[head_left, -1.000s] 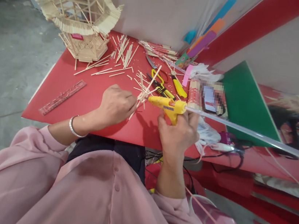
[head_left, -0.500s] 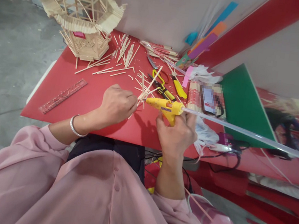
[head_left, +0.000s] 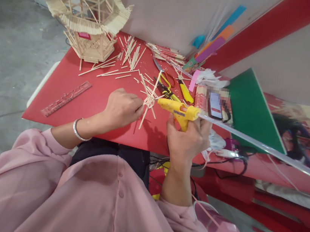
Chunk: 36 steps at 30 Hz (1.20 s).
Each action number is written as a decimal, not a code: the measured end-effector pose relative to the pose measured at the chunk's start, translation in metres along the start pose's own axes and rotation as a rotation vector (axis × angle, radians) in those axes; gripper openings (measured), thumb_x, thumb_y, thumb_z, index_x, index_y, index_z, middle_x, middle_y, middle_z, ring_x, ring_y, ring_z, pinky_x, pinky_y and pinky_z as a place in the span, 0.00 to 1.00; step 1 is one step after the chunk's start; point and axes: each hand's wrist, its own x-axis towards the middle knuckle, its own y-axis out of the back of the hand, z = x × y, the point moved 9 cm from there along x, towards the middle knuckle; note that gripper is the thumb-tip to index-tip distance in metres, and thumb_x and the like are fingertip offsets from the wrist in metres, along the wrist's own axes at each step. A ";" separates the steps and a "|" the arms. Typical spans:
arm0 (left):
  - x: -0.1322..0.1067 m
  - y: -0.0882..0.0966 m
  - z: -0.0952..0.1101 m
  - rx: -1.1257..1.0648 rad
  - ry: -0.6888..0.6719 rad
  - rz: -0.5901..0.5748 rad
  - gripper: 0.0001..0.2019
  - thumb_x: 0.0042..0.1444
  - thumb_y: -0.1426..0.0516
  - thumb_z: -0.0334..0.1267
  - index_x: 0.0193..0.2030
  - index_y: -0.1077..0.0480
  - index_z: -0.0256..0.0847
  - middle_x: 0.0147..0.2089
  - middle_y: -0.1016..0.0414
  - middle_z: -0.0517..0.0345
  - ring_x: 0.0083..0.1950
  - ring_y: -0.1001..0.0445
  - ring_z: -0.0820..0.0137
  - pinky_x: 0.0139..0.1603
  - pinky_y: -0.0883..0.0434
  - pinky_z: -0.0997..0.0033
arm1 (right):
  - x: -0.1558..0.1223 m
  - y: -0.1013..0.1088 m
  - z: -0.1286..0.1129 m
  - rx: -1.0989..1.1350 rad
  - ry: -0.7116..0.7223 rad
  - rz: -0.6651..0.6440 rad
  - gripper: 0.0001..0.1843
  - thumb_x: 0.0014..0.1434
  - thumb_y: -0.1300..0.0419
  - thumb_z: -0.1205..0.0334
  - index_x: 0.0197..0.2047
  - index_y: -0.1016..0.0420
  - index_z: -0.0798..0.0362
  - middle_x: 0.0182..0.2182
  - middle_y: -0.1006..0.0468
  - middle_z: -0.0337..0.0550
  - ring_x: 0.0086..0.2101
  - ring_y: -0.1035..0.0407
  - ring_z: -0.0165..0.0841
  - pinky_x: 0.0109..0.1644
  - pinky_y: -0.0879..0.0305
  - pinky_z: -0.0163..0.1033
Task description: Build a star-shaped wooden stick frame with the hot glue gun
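My left hand [head_left: 124,108] is closed, its fingertips pinching a small frame of thin wooden sticks [head_left: 149,101] joined at a hub, with sticks spreading out in several directions. My right hand [head_left: 188,137] is wrapped round the handle of a yellow hot glue gun [head_left: 178,109]. A long clear glue stick [head_left: 254,140] juts from the gun's rear. The nozzle points left at the stick frame, a small gap away from the hub. Behind the frame lie yellow-and-black pliers [head_left: 169,94] and a yellow-handled cutter [head_left: 186,91].
A tiered wooden-stick pavilion model [head_left: 95,49] stands at the back left. Loose sticks [head_left: 134,56] lie beside it. A clear ruler [head_left: 66,98] rests at the left. On the right are a phone [head_left: 215,105], a green board [head_left: 255,114] and cables [head_left: 240,161].
The glue gun in my right hand has drawn back to the right, away from the stick frame. The frame has turned a little in my left fingers.
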 end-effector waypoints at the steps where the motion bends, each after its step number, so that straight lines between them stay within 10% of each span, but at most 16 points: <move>1: 0.000 -0.001 -0.001 0.002 0.017 -0.007 0.18 0.61 0.49 0.37 0.19 0.31 0.40 0.20 0.30 0.55 0.22 0.39 0.72 0.30 0.48 0.65 | 0.000 0.000 -0.001 -0.013 0.001 -0.001 0.17 0.56 0.39 0.52 0.45 0.23 0.53 0.40 0.26 0.52 0.39 0.30 0.44 0.38 0.33 0.47; 36: 0.000 -0.001 -0.011 -0.054 0.103 -0.024 0.16 0.57 0.46 0.37 0.18 0.33 0.40 0.19 0.30 0.56 0.23 0.36 0.72 0.31 0.45 0.66 | -0.005 -0.001 -0.011 -0.045 0.145 0.007 0.18 0.56 0.39 0.55 0.50 0.22 0.51 0.43 0.25 0.49 0.38 0.30 0.40 0.34 0.38 0.42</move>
